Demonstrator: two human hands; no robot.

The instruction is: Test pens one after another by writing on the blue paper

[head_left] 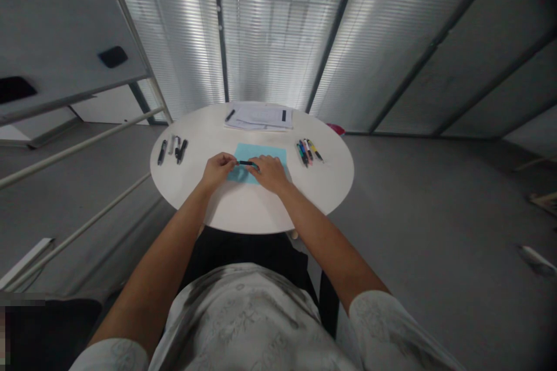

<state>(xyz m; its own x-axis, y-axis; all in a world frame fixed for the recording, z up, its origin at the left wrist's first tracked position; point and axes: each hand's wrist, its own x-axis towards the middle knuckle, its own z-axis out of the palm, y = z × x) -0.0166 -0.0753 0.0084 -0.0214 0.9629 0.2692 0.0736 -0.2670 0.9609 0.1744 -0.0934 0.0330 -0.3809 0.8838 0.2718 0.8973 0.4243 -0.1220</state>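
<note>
Between my two hands a dark pen lies level above a light blue sheet. My left hand is closed, its fingertips pinching the pen's left end. The right end is gripped by my right hand, whose fingers hide part of it. The blue sheet lies flat on the round white table, partly covered by both hands. To the right of my right hand is a group of several coloured pens. Several dark and grey pens lie on the left.
A stack of papers sits at the table's far side, with a dark pen on its left edge. Metal rails of a whiteboard stand run past on the left. Behind the table are windows with blinds.
</note>
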